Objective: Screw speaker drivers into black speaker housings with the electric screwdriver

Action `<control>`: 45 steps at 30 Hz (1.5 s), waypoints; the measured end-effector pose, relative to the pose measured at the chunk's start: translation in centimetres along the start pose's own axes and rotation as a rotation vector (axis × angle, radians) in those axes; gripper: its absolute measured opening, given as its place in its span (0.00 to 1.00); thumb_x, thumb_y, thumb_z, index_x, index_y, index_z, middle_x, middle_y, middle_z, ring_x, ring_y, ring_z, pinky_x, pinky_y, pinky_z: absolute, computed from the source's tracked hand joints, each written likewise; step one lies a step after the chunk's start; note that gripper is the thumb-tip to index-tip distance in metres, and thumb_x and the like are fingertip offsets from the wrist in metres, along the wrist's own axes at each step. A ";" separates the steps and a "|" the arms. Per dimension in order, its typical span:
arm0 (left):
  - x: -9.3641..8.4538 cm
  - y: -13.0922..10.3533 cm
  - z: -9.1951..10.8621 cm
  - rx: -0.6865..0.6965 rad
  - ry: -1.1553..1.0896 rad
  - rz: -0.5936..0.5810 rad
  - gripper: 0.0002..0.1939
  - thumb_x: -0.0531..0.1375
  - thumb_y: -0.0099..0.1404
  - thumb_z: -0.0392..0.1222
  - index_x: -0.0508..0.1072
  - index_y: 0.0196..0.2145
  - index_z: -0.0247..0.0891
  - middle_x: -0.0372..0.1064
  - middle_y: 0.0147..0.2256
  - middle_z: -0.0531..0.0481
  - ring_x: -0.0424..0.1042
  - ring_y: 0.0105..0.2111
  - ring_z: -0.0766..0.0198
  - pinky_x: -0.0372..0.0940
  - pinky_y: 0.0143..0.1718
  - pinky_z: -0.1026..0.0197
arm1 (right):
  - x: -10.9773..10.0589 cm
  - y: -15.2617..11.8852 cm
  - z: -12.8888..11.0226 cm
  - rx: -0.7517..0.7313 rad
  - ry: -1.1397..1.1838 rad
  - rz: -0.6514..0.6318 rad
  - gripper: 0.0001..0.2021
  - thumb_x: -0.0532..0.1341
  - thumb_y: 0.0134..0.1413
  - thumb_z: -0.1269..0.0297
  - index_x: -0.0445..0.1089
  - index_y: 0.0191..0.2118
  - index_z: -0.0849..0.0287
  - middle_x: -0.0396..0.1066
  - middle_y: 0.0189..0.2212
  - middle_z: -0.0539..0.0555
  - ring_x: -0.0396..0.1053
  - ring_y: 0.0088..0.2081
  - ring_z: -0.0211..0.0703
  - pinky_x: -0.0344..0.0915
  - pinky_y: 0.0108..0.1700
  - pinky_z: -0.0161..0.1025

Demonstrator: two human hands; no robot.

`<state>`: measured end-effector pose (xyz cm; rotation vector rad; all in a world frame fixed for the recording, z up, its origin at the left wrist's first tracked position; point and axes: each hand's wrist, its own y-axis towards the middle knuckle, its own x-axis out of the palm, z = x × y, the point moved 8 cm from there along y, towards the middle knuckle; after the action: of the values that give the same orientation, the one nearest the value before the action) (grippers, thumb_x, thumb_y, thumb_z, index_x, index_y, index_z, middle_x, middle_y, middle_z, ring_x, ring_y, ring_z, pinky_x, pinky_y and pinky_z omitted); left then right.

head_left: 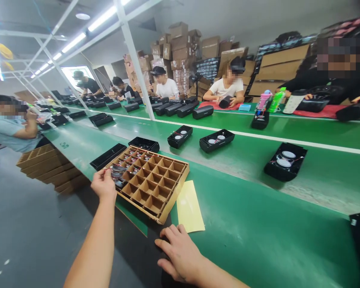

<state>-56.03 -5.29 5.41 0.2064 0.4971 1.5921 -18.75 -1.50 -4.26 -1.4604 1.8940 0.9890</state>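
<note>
My left hand [104, 185] is at the near left corner of a cardboard divider tray [174, 191]. Its fingertips are pinched on a thin red speaker wire [109, 168], with a small white connector beside them. Dark round speaker drivers [119, 170] with wires fill the left cells of the tray, while the right cells are bare. My right hand [180, 252] lies palm down by the bench edge, fingers apart, over a dark surface, holding nothing I can see. Between it and the tray is a yellow sheet [190, 208].
Behind the tray lie a flat black panel [108, 156] and an open black housing [144, 144]. Black housings with two pale round speakers [284, 159] sit on the green conveyor [246, 168]. Co-workers sit opposite. Stacked trays [48, 168] stand at left; a metal post [136, 60] rises beyond.
</note>
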 end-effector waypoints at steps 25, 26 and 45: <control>12.4 -40.2 13.5 -0.595 -0.802 -1.255 0.10 0.67 0.70 0.44 0.75 0.37 0.34 0.73 0.35 0.52 0.74 0.33 0.66 0.72 0.35 0.61 | -13.1 -16.5 8.3 0.790 0.952 0.648 0.33 0.57 0.62 0.30 0.70 0.50 0.60 0.73 0.31 0.54 0.72 0.28 0.41 0.68 0.25 0.34; 12.8 -41.4 13.1 -0.621 -0.794 -1.292 0.09 0.65 0.72 0.44 0.75 0.40 0.34 0.74 0.37 0.51 0.74 0.34 0.66 0.73 0.36 0.60 | -12.8 -17.3 8.6 0.816 0.944 0.675 0.33 0.58 0.60 0.30 0.70 0.48 0.60 0.73 0.29 0.53 0.72 0.28 0.41 0.69 0.26 0.35; 7.6 -40.5 9.3 -0.426 -0.529 -1.322 0.31 0.71 0.63 0.47 0.70 0.62 0.44 0.73 0.59 0.39 0.72 0.61 0.49 0.71 0.59 0.48 | -12.0 -17.7 11.6 0.866 0.837 0.655 0.30 0.57 0.61 0.30 0.72 0.37 0.56 0.75 0.27 0.53 0.75 0.27 0.47 0.75 0.34 0.44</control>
<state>-16.24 4.45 -5.13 -0.0496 -0.1612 0.2783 1.28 12.26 -5.49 -0.7333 2.9377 -0.3791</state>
